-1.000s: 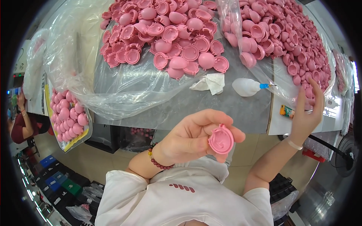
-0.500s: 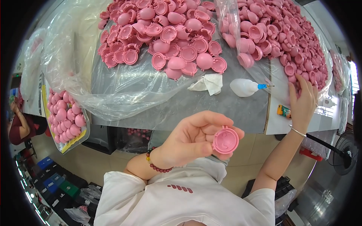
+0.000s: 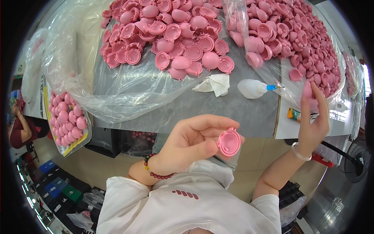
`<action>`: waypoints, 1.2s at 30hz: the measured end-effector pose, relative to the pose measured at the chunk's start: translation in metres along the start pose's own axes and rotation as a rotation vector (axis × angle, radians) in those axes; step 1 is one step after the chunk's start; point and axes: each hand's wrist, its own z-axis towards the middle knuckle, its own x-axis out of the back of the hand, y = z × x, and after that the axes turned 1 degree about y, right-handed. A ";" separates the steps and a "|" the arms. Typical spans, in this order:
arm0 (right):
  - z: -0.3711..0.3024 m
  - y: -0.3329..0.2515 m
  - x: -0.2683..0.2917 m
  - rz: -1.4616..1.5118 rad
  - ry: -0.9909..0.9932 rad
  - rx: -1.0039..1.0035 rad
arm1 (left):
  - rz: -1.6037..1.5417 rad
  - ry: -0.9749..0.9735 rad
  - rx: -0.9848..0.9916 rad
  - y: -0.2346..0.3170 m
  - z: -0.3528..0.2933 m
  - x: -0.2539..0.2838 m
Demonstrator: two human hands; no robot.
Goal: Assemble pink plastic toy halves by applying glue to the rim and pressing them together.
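My left hand (image 3: 189,144) pinches a round pink half-shell (image 3: 229,142), its hollow side facing up, in front of my body. By the right-hand heap, my right hand (image 3: 315,123) has its fingers closed on another pink shell piece (image 3: 307,91), partly hidden by the fingers. That heap of pink shell halves (image 3: 296,39) lies on the right of the table. A second pile of pink half-shells (image 3: 167,43) spreads over clear plastic at the middle back, some hollow side up, others dome up. One loose half-shell (image 3: 295,74) sits at the right heap's near edge.
A white squeeze bottle (image 3: 251,89) with a blue needle tip lies between the piles, beside a crumpled white cloth (image 3: 219,84). A small green-and-orange item (image 3: 293,114) is near my right hand. A tray (image 3: 88,136) of pink balls stands at left. A fan (image 3: 355,160) is at right.
My right hand has drawn back from the right heap toward me, with a pink shell piece now showing between its fingers. My left hand has shifted slightly left with its half-shell.
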 end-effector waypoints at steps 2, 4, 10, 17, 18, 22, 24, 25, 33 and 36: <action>-0.018 -0.026 0.003 0.354 0.003 0.017 | -0.133 -0.003 0.115 0.000 0.000 0.001; -0.022 -0.057 0.004 0.559 -0.140 0.179 | -0.142 -0.028 0.181 -0.002 0.003 0.000; -0.038 -0.076 -0.008 0.565 -0.263 0.150 | 0.080 -0.019 0.024 -0.006 0.002 -0.003; -0.043 -0.073 -0.003 0.499 -0.280 0.167 | 0.279 -0.036 -0.133 -0.013 0.002 -0.001; -0.043 -0.073 -0.002 0.483 -0.280 0.176 | 0.300 -0.045 -0.143 -0.013 0.002 -0.001; -0.044 -0.071 -0.001 0.468 -0.263 0.187 | 0.448 -0.087 -0.171 -0.010 0.003 0.000; -0.045 -0.067 0.000 0.485 -0.312 0.252 | 0.444 -0.099 -0.169 -0.009 0.004 0.000; -0.045 -0.066 -0.001 0.486 -0.312 0.252 | 0.444 -0.109 -0.169 -0.009 0.003 0.000; -0.055 -0.072 -0.012 0.434 -0.142 0.347 | -0.056 -0.081 0.109 -0.014 0.005 -0.008; -0.056 -0.078 -0.011 0.491 -0.165 0.183 | 0.003 -0.076 0.063 -0.017 0.008 -0.009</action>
